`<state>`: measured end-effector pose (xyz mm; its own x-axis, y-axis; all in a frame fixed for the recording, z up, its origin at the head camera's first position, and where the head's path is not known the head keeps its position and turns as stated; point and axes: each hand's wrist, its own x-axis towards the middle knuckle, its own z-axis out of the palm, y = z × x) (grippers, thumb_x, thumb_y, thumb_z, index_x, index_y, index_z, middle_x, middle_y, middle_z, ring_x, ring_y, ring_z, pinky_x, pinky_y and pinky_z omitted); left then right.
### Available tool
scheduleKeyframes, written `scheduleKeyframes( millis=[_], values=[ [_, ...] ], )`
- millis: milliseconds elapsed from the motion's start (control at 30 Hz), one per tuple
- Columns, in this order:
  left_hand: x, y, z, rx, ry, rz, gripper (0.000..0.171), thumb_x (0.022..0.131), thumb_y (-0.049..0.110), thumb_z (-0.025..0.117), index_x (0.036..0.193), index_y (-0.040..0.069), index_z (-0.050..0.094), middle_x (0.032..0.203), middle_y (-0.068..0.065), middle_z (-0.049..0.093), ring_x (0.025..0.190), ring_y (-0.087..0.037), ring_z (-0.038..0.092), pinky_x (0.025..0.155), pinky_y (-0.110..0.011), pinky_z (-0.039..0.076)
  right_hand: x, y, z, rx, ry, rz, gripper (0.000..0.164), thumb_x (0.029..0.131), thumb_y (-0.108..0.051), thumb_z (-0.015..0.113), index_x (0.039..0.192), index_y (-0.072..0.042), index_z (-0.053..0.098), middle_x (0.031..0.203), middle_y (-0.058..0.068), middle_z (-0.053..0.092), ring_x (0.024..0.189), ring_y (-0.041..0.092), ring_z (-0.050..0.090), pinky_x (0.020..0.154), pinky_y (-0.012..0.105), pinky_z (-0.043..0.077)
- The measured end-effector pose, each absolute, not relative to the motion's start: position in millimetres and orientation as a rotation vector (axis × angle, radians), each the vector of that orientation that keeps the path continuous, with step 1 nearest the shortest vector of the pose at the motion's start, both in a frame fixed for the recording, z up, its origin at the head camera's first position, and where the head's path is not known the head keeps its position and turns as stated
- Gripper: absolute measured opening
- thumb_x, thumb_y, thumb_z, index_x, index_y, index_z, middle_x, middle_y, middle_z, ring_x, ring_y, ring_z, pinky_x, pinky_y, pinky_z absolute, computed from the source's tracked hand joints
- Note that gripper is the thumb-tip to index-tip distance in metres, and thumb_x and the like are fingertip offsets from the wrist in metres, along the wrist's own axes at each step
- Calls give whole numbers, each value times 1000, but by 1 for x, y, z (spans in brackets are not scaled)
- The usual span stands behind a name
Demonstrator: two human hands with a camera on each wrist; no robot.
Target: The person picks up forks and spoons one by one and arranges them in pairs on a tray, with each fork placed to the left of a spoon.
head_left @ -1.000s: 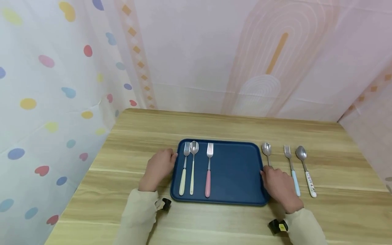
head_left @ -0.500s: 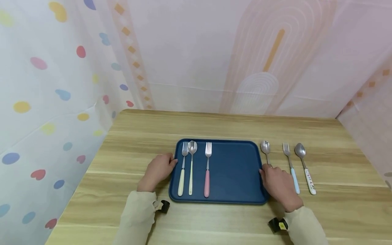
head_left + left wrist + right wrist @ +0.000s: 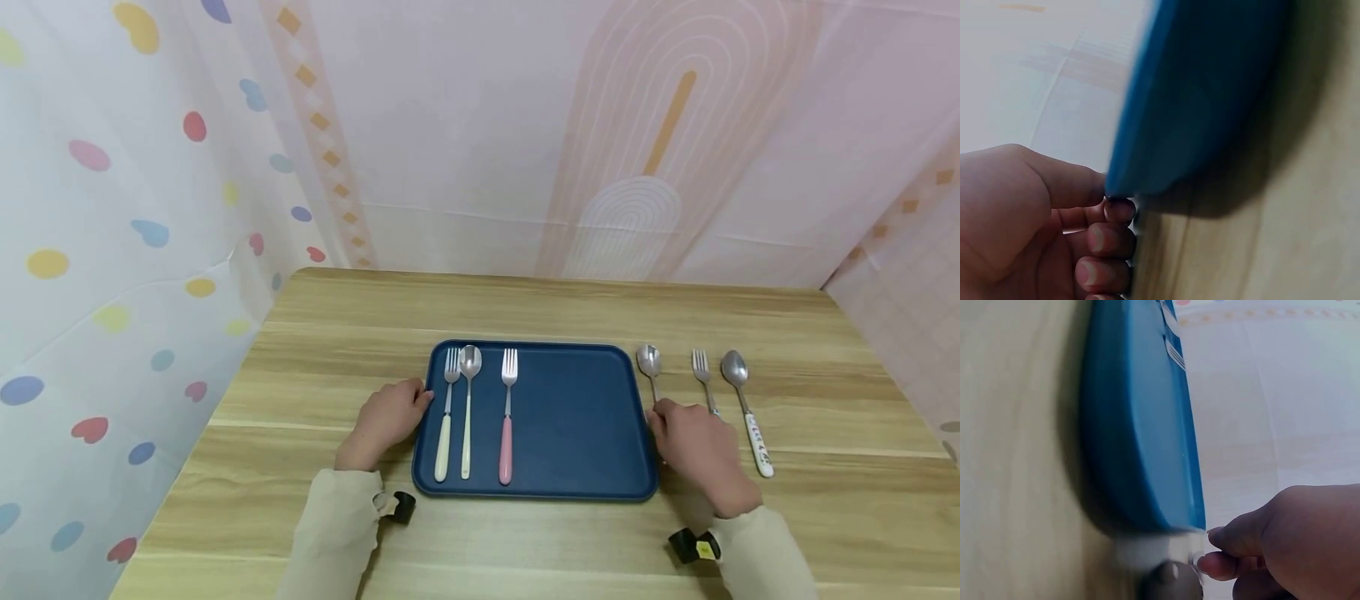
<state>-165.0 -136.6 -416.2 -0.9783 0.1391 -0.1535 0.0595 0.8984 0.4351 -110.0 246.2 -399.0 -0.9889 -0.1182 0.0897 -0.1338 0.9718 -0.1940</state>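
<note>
A dark blue rectangular tray (image 3: 577, 417) lies on the table in the head view. On its left half are a cream-handled fork (image 3: 444, 442), a slim spoon (image 3: 467, 433) and a pink-handled fork (image 3: 506, 446). My left hand (image 3: 386, 421) pinches the tray's left rim between thumb and index finger, as the left wrist view shows. Beside the right rim is my right hand (image 3: 697, 446), its fingers loosely bent. A gap shows between its thumb (image 3: 1238, 534) and index finger. It covers the handle of a spoon (image 3: 649, 362) and much of a blue-handled fork (image 3: 701, 367).
To the right of my right hand lies a spoon with a white patterned handle (image 3: 757, 442). The wooden table (image 3: 360, 325) reaches back to a patterned curtain (image 3: 465, 150), which also hangs along the left side.
My right hand has let go of the tray's right rim and shifted slightly right, over the blue fork's handle. My left hand stays at the left rim. The head view has shifted slightly.
</note>
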Motion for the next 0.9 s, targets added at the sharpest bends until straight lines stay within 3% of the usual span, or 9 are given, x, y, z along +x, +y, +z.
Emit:
scheduleKeyframes(
  millis=[367,900],
  values=[
    [-164,-137,-415,151,2892,644,27,96,24,47,73,10,51,58,-3,46,51,-18,45,47,-28,33,-113,255,-396,114,-3111,348,30,96,-27,45,73,-11,56,52,0,46,43,17,43,37,32,33],
    [-164,-137,-414,137,2907,639,28,96,25,47,73,10,51,58,-4,46,52,-18,46,47,-28,33,-111,256,-401,-20,-3222,332,46,96,-46,40,68,-11,50,54,5,47,46,22,45,38,35,34]
  ],
)
